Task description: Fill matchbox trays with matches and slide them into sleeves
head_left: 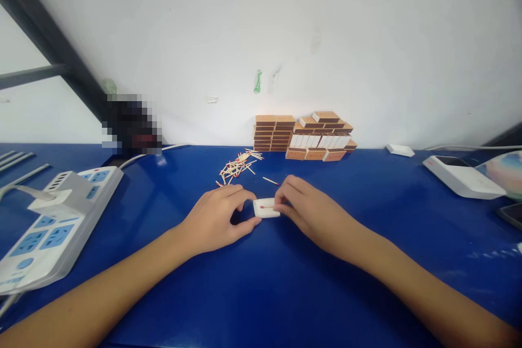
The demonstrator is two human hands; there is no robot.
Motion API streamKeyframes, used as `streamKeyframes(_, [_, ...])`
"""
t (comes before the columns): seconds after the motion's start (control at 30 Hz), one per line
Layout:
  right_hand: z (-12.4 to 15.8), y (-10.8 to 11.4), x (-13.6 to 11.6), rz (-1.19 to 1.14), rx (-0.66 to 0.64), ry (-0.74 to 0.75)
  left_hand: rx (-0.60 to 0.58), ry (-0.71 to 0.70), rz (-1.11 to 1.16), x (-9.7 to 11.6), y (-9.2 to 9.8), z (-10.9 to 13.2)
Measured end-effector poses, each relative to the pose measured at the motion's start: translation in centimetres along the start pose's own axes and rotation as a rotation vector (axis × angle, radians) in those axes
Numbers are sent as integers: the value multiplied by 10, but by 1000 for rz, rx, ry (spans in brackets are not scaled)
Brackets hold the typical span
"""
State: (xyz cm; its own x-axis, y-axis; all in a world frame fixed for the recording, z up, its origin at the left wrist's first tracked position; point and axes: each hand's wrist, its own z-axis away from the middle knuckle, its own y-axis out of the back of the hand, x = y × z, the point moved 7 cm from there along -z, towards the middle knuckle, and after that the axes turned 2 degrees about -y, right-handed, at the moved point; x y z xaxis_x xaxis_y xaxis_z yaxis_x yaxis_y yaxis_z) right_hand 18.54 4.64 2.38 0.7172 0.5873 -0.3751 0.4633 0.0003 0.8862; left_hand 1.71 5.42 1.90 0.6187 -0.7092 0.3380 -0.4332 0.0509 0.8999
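Observation:
A small white matchbox tray (267,214) lies on the blue table in front of me. My left hand (222,215) grips its left end, with the thumb at the near corner and the index finger at the far one. Over the tray, my right hand (308,209) pinches a match (267,207), whose red head points left. A loose pile of red-tipped matches (237,166) lies just beyond my left hand. One single match (271,180) rests apart, a little behind the tray.
Stacked matchboxes (274,133) stand against the white wall, with more boxes (320,141) piled beside them. A power strip (61,234) with a plugged-in charger occupies the left. At right are a white device (465,176) and a small white block (400,150).

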Motion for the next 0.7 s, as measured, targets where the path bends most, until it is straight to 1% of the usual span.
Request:
streamKeyframes(0.07, [1, -4, -5, -8, -21, 22, -5, -6, 7, 1, -1, 0])
streamKeyframes(0.13, [1, -1, -1, -56, -9, 5, -8, -14, 14, 2, -1, 0])
streamKeyframes(0.27, [-1, 12, 20, -97, 93, -106, 0, -29, 31, 6, -1, 1])
streamKeyframes(0.33, [-5, 14, 32, -92, 110, -137, 5, -41, 32, 8, -1, 2])
streamKeyframes(0.4, [-15, 12, 41, -72, 102, -135, 13, -77, 23, 13, 0, 3])
streamKeyframes(0.47, [-29, 7, 46, -42, 76, -109, 35, -134, 7, 18, 2, 4])
streamKeyframes(0.53, [-43, 2, 48, -35, 33, -44, 56, -158, -13, 18, 4, 4])
streamKeyframes(0.63, [-58, -6, 41, -49, -29, 108, 56, -94, -23, 9, 5, 3])
streamKeyframes(0.7, [-61, -8, 39, -54, -53, 164, 39, -64, -14, 5, 4, 3])
